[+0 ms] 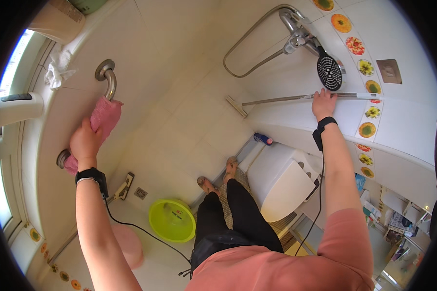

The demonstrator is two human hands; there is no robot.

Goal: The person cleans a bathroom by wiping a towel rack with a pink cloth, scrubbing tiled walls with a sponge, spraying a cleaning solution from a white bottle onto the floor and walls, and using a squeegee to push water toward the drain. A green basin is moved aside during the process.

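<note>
My left hand [86, 140] is closed around a pink cloth [105, 118] that wraps a metal grab bar [110, 83] on the left wall. The bar's bare curved upper end shows above the cloth. On the right, my right hand [324, 105] has its fingers over the pole of a long-handled floor squeegee [277, 100]. Its flat head points toward the far corner, and its white grip end lies to the right of my hand. Just above that hand hangs a black-faced shower head [329, 72]. The underside of my right fingers is hidden.
A chrome mixer tap [296, 39] with a looping hose is on the right wall. Below are a toilet [289, 184], a lime-green basin [172, 219], a pink stool or tub [127, 246] and a second wiper [125, 186]. A crumpled white cloth [58, 69] hangs at the window ledge.
</note>
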